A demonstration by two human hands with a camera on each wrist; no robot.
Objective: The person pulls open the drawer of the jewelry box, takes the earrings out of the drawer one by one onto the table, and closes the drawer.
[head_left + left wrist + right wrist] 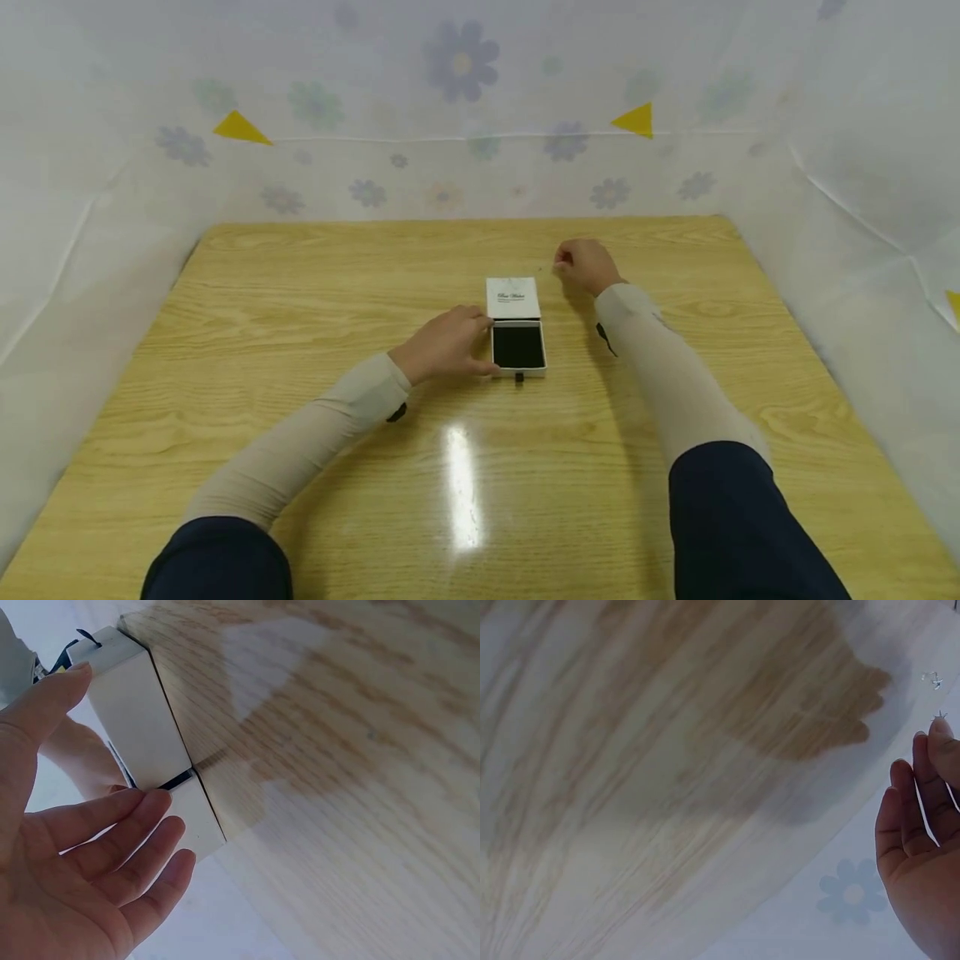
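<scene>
A small white gift box (pixel 519 372) with a black lining lies open on the table, its printed lid (pixel 513 297) folded back. My left hand (pixel 447 343) holds the box by its left side. In the left wrist view the thumb is at one corner and the fingertips are by the hinge gap (pixel 178 780). Beyond the box to the right, my right hand (pixel 587 263) has its fingertips together. The right wrist view shows a tiny silver star-shaped trinket (pixel 940 715) at those fingertips. Another small shiny star piece (pixel 934 679) appears just past it; whether it touches the table is unclear.
The glossy wood-grain table (pixel 337 275) reflects a bright light toward the front. A white flowered curtain (pixel 461 62) surrounds its back and sides, with yellow triangles (pixel 633 122) on it. A short black pull tab (pixel 519 378) sticks out from the box front.
</scene>
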